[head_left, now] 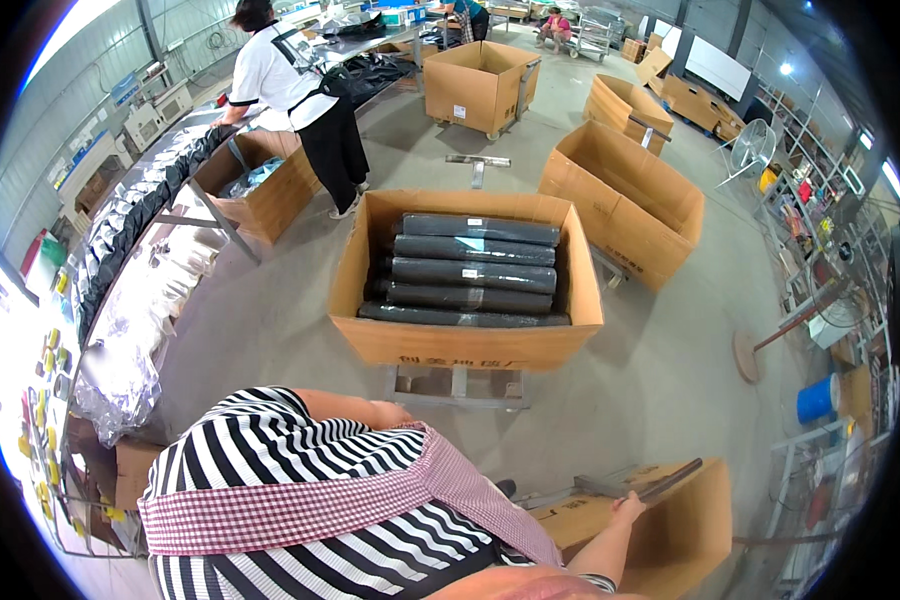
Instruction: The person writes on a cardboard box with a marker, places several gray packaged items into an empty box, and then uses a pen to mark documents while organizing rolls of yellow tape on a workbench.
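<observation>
My right hand [628, 508] reaches out at the lower right and closes on a long dark bar [670, 480] that lies along the top of a cardboard box [685, 535]. My left forearm sticks out of a striped sleeve. My left hand [398, 412] is small and partly hidden by my checked apron, so its fingers cannot be made out. In front of me a large open cardboard box [460, 345] on a low metal cart holds several dark rolled packs [475, 272] laid side by side.
A long table [135, 300] with clear and black bagged goods runs along the left. A co-worker [295, 90] in a white shirt stands at its far end beside a box [265, 195]. More open boxes [625, 195] stand on the concrete floor. Fans and a blue bucket [818, 398] are at right.
</observation>
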Tool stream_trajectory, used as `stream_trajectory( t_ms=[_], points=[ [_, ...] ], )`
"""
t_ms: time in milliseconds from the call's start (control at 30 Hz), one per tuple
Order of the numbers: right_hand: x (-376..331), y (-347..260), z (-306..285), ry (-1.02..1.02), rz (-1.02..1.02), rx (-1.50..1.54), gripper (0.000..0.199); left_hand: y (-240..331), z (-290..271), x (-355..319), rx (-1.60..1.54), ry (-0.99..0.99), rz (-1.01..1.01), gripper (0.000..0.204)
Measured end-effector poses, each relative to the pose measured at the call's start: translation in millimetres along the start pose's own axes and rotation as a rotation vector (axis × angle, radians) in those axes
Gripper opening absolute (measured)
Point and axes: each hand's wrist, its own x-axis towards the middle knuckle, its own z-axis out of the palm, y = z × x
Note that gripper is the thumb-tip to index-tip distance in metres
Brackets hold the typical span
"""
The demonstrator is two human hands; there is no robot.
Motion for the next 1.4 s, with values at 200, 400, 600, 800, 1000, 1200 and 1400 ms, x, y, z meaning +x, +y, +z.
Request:
stream_trajectory(
  t_ms=[200, 400, 600, 800, 1000, 1200, 1400],
  points=[
    [-114.3, 81.6, -43.9, -0.132, 0.023, -0.073, 0.031, -156.7, 46.2, -133.7, 0.110, -0.094, -0.595, 0.057],
    [-233.7, 168.8, -85.6, -0.241, 0.050, -0.197, 0.036, -264.7, 133.5, -195.3, 0.178, -0.019, -0.589, 0.052],
    [-340.8, 260.2, -150.1, -0.334, 0.016, -0.340, 0.035, -222.8, 240.4, -215.4, -0.058, 0.081, -0.375, 0.054],
    [-425.5, 325.4, -189.0, -0.448, -0.080, -0.844, 0.050, -237.3, 303.8, -289.2, -0.138, -0.183, -0.218, 0.054],
    [-524.4, 336.9, -201.1, -0.521, -0.331, -1.603, 0.052, -260.9, 273.7, -398.2, 0.024, 0.108, -0.330, 0.054],
    [-580.5, 385.8, -188.6, -0.363, -0.335, -1.498, 0.049, -351.4, 294.4, -477.8, -0.052, 0.188, -0.433, 0.052],
    [-664.9, 475.0, -210.0, -0.126, -0.280, -1.368, 0.046, -466.0, 352.3, -536.3, -0.285, 0.243, -0.221, 0.053]
  ],
)
